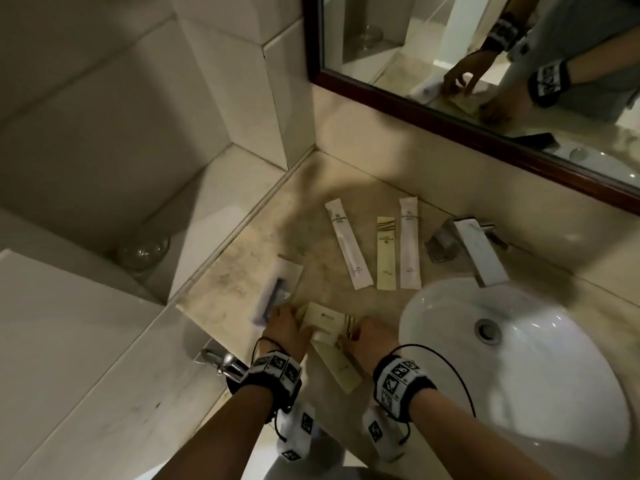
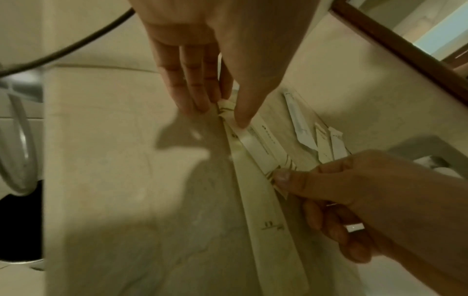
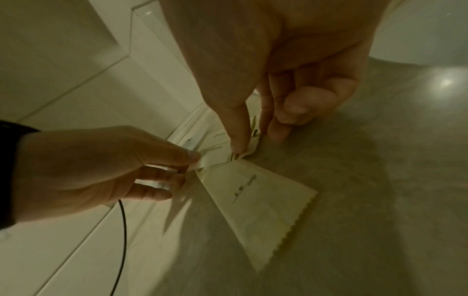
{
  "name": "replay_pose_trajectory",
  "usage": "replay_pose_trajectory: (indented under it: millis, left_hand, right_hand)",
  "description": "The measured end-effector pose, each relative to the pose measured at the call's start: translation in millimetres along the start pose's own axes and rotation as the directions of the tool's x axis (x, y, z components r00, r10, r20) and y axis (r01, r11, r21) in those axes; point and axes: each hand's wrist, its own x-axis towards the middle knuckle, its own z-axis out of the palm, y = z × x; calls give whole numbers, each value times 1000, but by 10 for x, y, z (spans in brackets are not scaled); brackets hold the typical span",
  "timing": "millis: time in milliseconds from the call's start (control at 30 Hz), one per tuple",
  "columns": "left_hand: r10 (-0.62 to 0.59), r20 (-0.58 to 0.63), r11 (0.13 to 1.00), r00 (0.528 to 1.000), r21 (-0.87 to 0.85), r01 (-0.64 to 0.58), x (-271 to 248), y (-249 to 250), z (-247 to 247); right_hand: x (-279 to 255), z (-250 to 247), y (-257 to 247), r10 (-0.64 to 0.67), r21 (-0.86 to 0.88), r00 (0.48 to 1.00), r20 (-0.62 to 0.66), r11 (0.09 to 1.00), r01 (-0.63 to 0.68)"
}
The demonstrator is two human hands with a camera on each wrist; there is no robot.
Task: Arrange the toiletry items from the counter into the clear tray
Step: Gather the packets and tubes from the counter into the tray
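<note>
both hands gathering packets, tray unseen

left hand (image 1: pixel 284 329) and right hand (image 1: pixel 372 337) each pinch an end of the cream packets (image 1: pixel 329 323) at the counter (image 1: pixel 311 216) edge. step: collecting. three long sachets (image 1: pixel 386 252) lie apart beyond. next: lift together, find the tray.

Cream packet (image 1: pixel 327 323) with brown stripes, white sink (image 1: pixel 554 358), dark-brown mirror frame (image 1: pixel 450 123).

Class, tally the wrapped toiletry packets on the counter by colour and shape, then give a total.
White long sachets: 2
Cream long sachets: 2
Cream wide packet: 1
Pale packet with a dark item: 1
Total: 6
</note>
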Motion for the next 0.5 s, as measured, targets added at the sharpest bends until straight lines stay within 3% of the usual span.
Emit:
replay_pose_trajectory:
  millis: [233,500]
  left_hand:
    - [51,26,996,998,-79,-48,113,74,55]
    - [7,-58,995,998,-101,-12,83,164,75]
  right_hand:
    - [154,50,28,24,17,1000,3,1000,-24]
    - [166,65,89,0,125,1000,-16,992,2]
